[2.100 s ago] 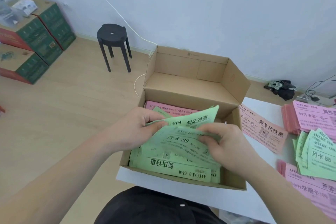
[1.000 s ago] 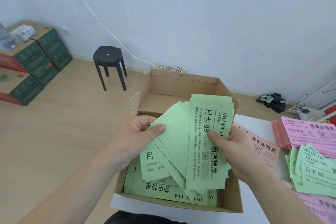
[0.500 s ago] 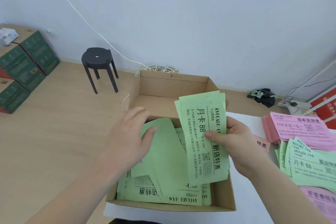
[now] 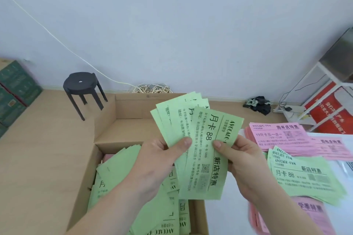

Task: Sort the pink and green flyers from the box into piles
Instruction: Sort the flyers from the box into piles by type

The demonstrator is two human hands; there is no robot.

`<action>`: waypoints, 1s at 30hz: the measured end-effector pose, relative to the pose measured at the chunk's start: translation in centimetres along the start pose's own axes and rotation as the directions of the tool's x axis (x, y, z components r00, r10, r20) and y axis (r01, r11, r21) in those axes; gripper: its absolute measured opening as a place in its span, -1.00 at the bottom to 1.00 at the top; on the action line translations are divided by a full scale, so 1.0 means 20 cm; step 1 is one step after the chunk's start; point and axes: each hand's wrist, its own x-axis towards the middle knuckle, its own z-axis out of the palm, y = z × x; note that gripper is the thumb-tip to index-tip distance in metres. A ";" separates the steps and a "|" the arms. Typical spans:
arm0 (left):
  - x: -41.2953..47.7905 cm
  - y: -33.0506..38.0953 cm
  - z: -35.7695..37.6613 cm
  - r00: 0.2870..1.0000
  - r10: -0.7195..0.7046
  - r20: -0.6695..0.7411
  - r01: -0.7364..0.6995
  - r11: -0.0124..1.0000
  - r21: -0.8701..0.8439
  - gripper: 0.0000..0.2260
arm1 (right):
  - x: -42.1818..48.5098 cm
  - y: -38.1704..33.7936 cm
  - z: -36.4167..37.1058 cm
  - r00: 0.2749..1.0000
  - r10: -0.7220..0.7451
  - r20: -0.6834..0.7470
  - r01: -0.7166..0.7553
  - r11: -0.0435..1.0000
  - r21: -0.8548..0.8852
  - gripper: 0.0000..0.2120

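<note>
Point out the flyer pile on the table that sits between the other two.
The green paper flyer pile beside the right hand: the only green one, with the far pink pile behind it and the near pink pile in front.

Green flyers (image 4: pixel 202 150) with black print, pink flyers (image 4: pixel 280 135), brown box (image 4: pixel 107 120).

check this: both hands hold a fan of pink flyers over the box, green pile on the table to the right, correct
The fanned flyers in the left hand and right hand are green, not pink, per the head view. They are over the box, with a green pile on the table to the right.
</note>
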 end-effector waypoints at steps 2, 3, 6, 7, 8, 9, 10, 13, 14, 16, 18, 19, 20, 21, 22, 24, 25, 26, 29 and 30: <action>0.03 -0.02 0.09 0.999 -0.040 0.021 0.040 0.999 -0.007 -0.80 | 0.01 -0.04 -0.14 0.998 -0.007 -0.067 0.008 1.000 0.013 -0.76; 0.04 -0.02 0.14 0.999 -0.046 0.023 0.046 0.999 -0.001 -0.79 | 0.02 -0.05 -0.21 0.996 -0.003 -0.086 0.005 1.000 0.024 -0.76; 0.06 -0.04 0.32 0.999 -0.033 0.032 0.033 0.999 0.015 -0.83 | 0.05 -0.11 -0.41 0.998 0.016 -0.053 -0.015 1.000 0.025 -0.75; 0.07 -0.05 0.39 0.998 -0.026 0.049 0.026 1.000 0.015 -0.83 | 0.06 -0.11 -0.46 0.999 0.013 -0.032 -0.012 1.000 0.016 -0.75; 0.07 -0.07 0.45 0.997 -0.019 0.071 0.018 1.000 0.010 -0.81 | 0.06 -0.12 -0.52 1.000 0.010 -0.009 -0.010 1.000 0.016 -0.75; 0.07 -0.09 0.52 0.995 -0.012 0.099 0.012 1.000 0.006 -0.79 | 0.06 -0.12 -0.56 1.000 0.008 0.016 -0.008 1.000 0.024 -0.75; 0.07 -0.10 0.58 0.992 -0.008 0.125 0.008 1.000 0.005 -0.78 | 0.06 -0.12 -0.61 0.999 0.006 0.041 -0.007 0.999 0.037 -0.74; 0.07 -0.14 0.73 0.990 0.006 0.138 -0.010 0.999 0.034 -0.74 | 0.05 -0.11 -0.73 0.995 0.015 0.101 -0.022 0.997 0.070 -0.69; 0.07 -0.15 0.77 0.992 0.010 0.127 -0.016 0.999 0.044 -0.73 | 0.05 -0.11 -0.77 0.993 0.024 0.119 -0.035 0.995 0.089 -0.67; 0.08 -0.18 0.82 0.993 0.029 0.113 -0.038 0.996 0.075 -0.72 | 0.03 -0.11 -0.85 0.989 0.037 0.144 -0.054 0.992 0.117 -0.66; 0.08 -0.20 0.87 0.993 0.051 0.105 -0.065 0.990 0.129 -0.74 | 0.00 -0.11 -0.90 0.987 0.037 0.155 -0.053 0.994 0.097 -0.68; 0.08 -0.22 0.89 0.993 0.053 0.105 -0.069 0.986 0.149 -0.75 | -0.01 -0.11 -0.92 0.988 0.035 0.149 -0.048 0.996 0.082 -0.69; 0.08 -0.23 0.90 0.993 0.047 0.104 -0.063 0.985 0.158 -0.78 | -0.01 -0.11 -0.94 0.991 0.034 0.133 -0.044 0.996 0.076 -0.70; 0.08 -0.24 0.92 0.994 0.035 0.108 -0.053 0.985 0.164 -0.80 | -0.01 -0.11 -0.96 0.995 0.033 0.097 -0.041 0.996 0.078 -0.71; 0.08 -0.25 0.93 0.993 0.012 0.115 -0.032 0.985 0.168 -0.81 | -0.01 -0.10 -0.98 0.998 0.031 0.048 -0.035 0.996 0.081 -0.73; 0.08 -0.27 0.95 0.989 -0.046 0.138 0.020 0.984 0.179 -0.79 | -0.01 -0.08 -1.02 0.999 0.026 -0.036 -0.023 0.996 0.081 -0.76; 0.09 -0.28 0.95 0.988 -0.058 0.143 0.029 0.980 0.199 -0.78 | -0.02 -0.08 -1.03 0.998 0.028 -0.055 -0.023 0.997 0.078 -0.77; 0.09 -0.29 0.96 0.989 -0.055 0.140 0.023 0.975 0.220 -0.78 | -0.03 -0.07 -1.05 0.998 0.028 -0.063 -0.024 0.997 0.074 -0.78; 0.09 -0.31 0.97 0.994 -0.012 0.105 -0.010 0.979 0.203 -0.86 | -0.06 -0.06 -1.06 0.998 0.035 -0.044 -0.032 0.998 0.057 -0.77; 0.09 -0.31 0.98 0.996 -0.006 0.090 -0.010 0.984 0.177 -0.87 | -0.06 -0.06 -1.06 0.999 0.040 -0.037 -0.038 0.998 0.059 -0.77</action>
